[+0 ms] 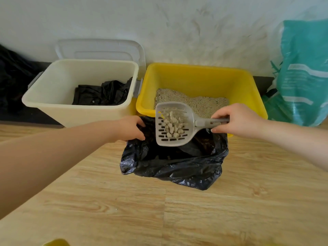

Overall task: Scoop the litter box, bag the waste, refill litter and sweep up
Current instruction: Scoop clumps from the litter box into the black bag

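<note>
Wooden floor (177, 210) beneath you, your right hand (237, 121) grips the scoop (173, 125) of clumps over the black bag (177, 167) whose rim your left hand (131, 128) pinches open; tip early, or let the rim sag, and clumps could scatter beside the yellow litter box (195, 75).

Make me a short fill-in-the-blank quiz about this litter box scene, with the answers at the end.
1. The right hand holds the grey scoop by its ____.
2. The litter box is coloured ____.
3. The left hand grips the rim of the ____ waste bag.
4. The cream bin stands to the ____ of the litter box.

Answers: handle; yellow; black; left
</note>
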